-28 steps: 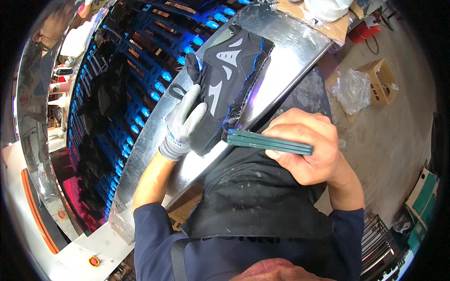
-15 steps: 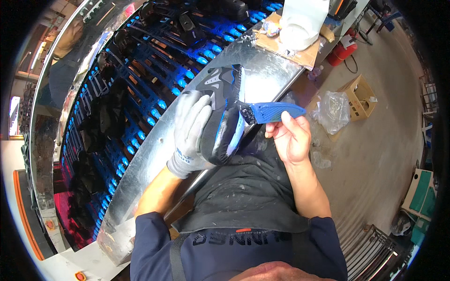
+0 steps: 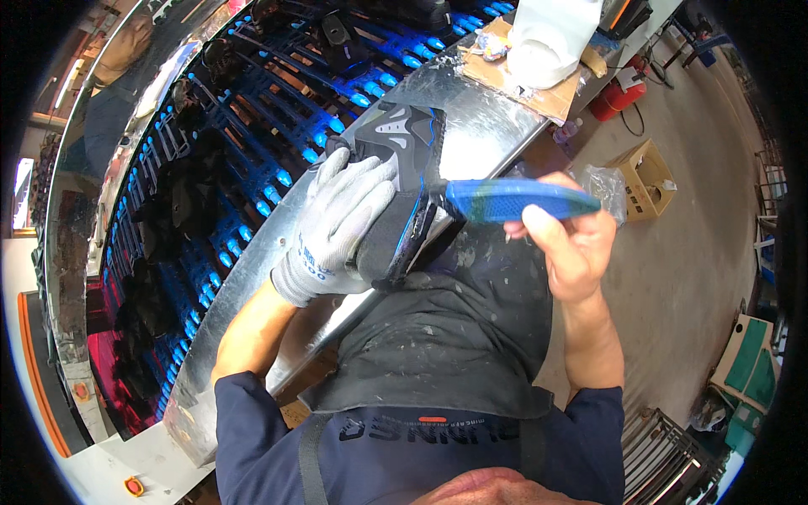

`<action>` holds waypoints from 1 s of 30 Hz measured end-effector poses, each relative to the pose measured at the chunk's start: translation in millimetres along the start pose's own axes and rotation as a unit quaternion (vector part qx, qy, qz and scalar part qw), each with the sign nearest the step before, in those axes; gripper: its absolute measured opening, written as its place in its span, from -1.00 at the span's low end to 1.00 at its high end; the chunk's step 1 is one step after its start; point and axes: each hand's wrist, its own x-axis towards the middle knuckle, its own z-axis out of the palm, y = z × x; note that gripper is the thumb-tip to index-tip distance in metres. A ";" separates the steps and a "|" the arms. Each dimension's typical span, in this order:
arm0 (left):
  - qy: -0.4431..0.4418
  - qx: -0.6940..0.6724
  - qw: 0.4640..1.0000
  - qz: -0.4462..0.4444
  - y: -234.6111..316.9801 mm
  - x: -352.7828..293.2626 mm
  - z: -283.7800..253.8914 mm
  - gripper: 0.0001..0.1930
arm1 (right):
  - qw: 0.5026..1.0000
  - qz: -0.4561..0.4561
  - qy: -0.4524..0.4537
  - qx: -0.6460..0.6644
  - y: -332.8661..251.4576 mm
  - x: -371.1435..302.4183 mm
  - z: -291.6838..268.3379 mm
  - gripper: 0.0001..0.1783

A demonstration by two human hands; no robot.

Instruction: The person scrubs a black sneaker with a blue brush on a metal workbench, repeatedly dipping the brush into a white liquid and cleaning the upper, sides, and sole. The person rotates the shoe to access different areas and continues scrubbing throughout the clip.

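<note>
My left hand (image 3: 349, 210), in a pale grey knit glove, is closed around a black and grey shoe upper (image 3: 402, 164) with thin blue trim. The upper is held above the metal ledge, its edge turned to the right. Bare and closed, my right hand (image 3: 576, 248) grips a brush (image 3: 513, 200) by its blue textured handle, thumb on the near side. Dark bristles at the brush's left end meet the edge of the upper; whether they press on it is hard to see.
Beyond a metal ledge (image 3: 252, 290) runs a conveyor of blue-tipped rods (image 3: 269, 194) carrying dark shoe parts. A white container (image 3: 543, 50) stands on cardboard at the ledge's far end. To the right are a red fire extinguisher (image 3: 619, 99) and an open carton (image 3: 644, 177) on the floor.
The brush and my right hand have moved to the right. The upper has turned, showing more of its grey top and less of its side; my left hand still grips it.
</note>
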 end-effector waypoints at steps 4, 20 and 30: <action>-0.023 -0.003 1.000 0.006 1.8 10.8 -6.9 -0.10 | 0.999 -0.009 -0.037 -0.001 -3.2 12.7 -3.8 -0.91; -0.018 0.000 1.000 -0.003 2.9 37.9 -17.7 -0.09 | 0.925 -0.269 -0.111 -0.246 -40.9 -2.1 6.0 -0.77; -0.011 -0.002 1.000 0.010 -0.7 65.5 -23.0 -0.10 | 0.865 -0.360 -0.102 -0.335 -62.0 -9.9 3.6 -0.64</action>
